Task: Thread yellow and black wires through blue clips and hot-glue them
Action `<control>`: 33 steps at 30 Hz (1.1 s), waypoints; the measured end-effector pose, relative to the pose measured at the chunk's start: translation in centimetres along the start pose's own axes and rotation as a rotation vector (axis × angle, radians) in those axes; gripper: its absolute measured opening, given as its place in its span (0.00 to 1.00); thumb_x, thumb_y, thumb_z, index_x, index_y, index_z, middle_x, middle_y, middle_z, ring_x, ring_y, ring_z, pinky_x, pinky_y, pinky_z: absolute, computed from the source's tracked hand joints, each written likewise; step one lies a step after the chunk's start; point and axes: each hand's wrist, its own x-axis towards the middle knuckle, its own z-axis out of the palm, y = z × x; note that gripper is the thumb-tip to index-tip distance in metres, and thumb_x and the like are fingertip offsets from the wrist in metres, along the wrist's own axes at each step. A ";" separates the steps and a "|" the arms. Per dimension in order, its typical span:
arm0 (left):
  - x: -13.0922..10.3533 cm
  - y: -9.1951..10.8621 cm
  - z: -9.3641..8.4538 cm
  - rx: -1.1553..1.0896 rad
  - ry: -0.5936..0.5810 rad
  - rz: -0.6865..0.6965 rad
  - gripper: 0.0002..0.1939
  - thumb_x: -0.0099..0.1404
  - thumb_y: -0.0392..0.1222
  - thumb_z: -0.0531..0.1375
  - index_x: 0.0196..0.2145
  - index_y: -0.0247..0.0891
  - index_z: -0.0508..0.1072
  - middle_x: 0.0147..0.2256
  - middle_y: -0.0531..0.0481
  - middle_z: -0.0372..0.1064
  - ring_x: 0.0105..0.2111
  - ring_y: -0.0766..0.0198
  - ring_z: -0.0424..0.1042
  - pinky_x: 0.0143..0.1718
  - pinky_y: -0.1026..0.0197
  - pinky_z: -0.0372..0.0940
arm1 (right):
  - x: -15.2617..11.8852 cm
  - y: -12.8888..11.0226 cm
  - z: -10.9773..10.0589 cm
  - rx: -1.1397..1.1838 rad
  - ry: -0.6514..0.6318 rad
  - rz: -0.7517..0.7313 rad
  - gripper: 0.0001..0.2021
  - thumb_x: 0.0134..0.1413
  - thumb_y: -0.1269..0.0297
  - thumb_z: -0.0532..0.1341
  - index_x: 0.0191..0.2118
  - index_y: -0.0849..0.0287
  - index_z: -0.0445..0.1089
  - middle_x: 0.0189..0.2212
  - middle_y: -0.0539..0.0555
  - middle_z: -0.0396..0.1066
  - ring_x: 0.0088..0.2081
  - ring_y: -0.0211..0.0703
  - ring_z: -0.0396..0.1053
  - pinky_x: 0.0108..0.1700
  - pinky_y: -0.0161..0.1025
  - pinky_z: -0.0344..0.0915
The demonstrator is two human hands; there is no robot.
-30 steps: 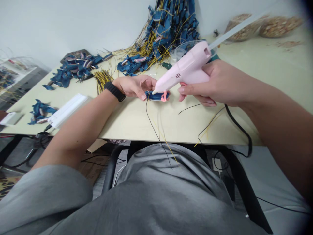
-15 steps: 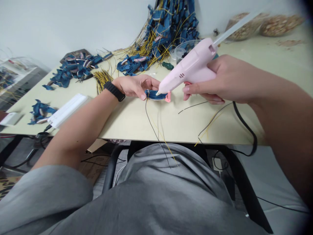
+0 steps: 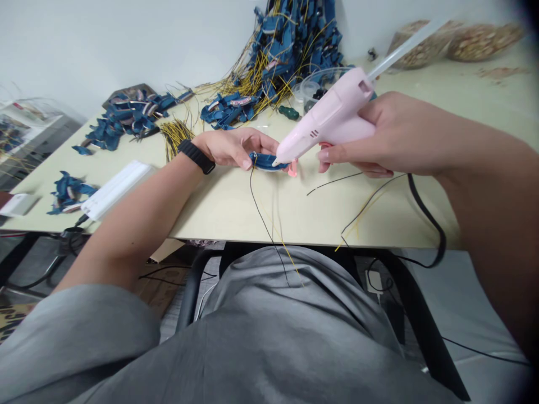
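Note:
My left hand (image 3: 240, 148), with a black band on its wrist, pinches a small blue plastic piece (image 3: 266, 163) by its left end, just above the table. A black and a yellow wire (image 3: 261, 212) hang from that end down past the table edge. In my right hand (image 3: 379, 137) is a pale pink hot glue gun (image 3: 326, 118), fingers wrapped round its handle. Its nozzle tip points down-left and meets the top of the blue piece near the right end. A clear glue stick (image 3: 408, 49) sticks out of its back. Beside the nozzle shows a pink stand (image 3: 292, 167).
Blue pieces with yellow wires form a tall heap (image 3: 295, 50) at the back and smaller piles (image 3: 126, 115) to the left. A white box (image 3: 118, 189) lies by my left forearm. Clear tubs (image 3: 314, 87) stand behind the gun. Loose wires (image 3: 366, 207) lie at the front right.
The glue gun has shifted slightly right, its nozzle moving along the blue piece toward the right end. My left hand has hardly moved and keeps its hold.

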 end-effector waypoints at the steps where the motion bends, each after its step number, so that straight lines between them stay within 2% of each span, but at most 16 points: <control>1: 0.0 -0.1 0.0 -0.012 -0.006 0.004 0.43 0.41 0.68 0.92 0.50 0.40 0.97 0.51 0.36 0.93 0.62 0.37 0.91 0.71 0.45 0.78 | 0.0 0.1 -0.1 -0.012 0.008 0.012 0.12 0.76 0.64 0.81 0.35 0.54 0.89 0.15 0.46 0.62 0.16 0.35 0.59 0.19 0.37 0.53; 4: -0.2 -0.5 -0.3 -0.032 0.001 0.008 0.45 0.42 0.67 0.91 0.54 0.41 0.97 0.53 0.39 0.94 0.59 0.41 0.92 0.66 0.51 0.80 | -0.1 0.4 -0.4 -0.015 0.026 -0.003 0.12 0.76 0.60 0.82 0.37 0.53 0.90 0.16 0.47 0.63 0.16 0.37 0.59 0.20 0.39 0.52; 8: -0.6 -0.8 -0.7 -0.035 -0.004 -0.005 0.52 0.42 0.66 0.91 0.61 0.38 0.95 0.60 0.33 0.93 0.58 0.40 0.92 0.64 0.50 0.81 | -0.1 0.9 -0.7 -0.009 0.022 -0.056 0.12 0.78 0.56 0.82 0.39 0.52 0.90 0.17 0.47 0.64 0.17 0.39 0.59 0.20 0.42 0.51; 13: -0.5 -0.4 -0.4 -0.025 0.003 0.003 0.52 0.41 0.69 0.92 0.59 0.37 0.95 0.58 0.32 0.93 0.61 0.36 0.92 0.68 0.47 0.80 | 0.0 0.6 -0.6 -0.057 0.050 -0.011 0.12 0.76 0.57 0.83 0.38 0.53 0.90 0.17 0.47 0.63 0.17 0.38 0.59 0.21 0.43 0.51; 17: -0.5 0.0 -0.3 -0.002 0.018 0.009 0.53 0.43 0.72 0.92 0.59 0.34 0.95 0.59 0.31 0.92 0.63 0.35 0.91 0.72 0.46 0.79 | -0.1 -0.1 -0.1 -0.092 0.106 0.032 0.12 0.72 0.62 0.83 0.35 0.54 0.87 0.18 0.47 0.64 0.18 0.39 0.60 0.23 0.43 0.52; 22: -0.8 -0.3 -0.7 -0.014 -0.022 -0.005 0.53 0.46 0.69 0.92 0.63 0.35 0.94 0.63 0.32 0.91 0.64 0.37 0.91 0.75 0.46 0.78 | 0.0 0.1 0.0 -0.092 0.116 0.046 0.11 0.69 0.63 0.84 0.36 0.54 0.86 0.20 0.47 0.63 0.21 0.39 0.59 0.27 0.44 0.52; 26: -0.8 -0.7 -0.5 -0.001 0.070 0.002 0.50 0.47 0.71 0.89 0.59 0.35 0.94 0.58 0.34 0.92 0.67 0.31 0.89 0.75 0.43 0.78 | 0.0 0.6 -0.5 -0.096 0.126 0.048 0.16 0.71 0.62 0.86 0.32 0.54 0.84 0.19 0.47 0.63 0.20 0.39 0.58 0.26 0.44 0.53; 28: -0.9 -0.7 -0.3 -0.001 0.094 -0.003 0.48 0.48 0.69 0.88 0.58 0.34 0.94 0.58 0.34 0.92 0.68 0.28 0.88 0.75 0.43 0.78 | -0.1 0.7 -0.6 -0.094 0.140 0.032 0.15 0.71 0.62 0.85 0.32 0.54 0.86 0.17 0.47 0.64 0.18 0.39 0.59 0.25 0.44 0.51; 33: -0.7 -0.5 -0.6 -0.038 -0.017 -0.009 0.48 0.49 0.64 0.91 0.62 0.36 0.94 0.60 0.37 0.92 0.68 0.35 0.89 0.75 0.47 0.77 | 0.0 0.5 -0.3 -0.064 0.072 0.002 0.11 0.73 0.61 0.84 0.37 0.55 0.89 0.17 0.45 0.65 0.17 0.37 0.59 0.23 0.42 0.53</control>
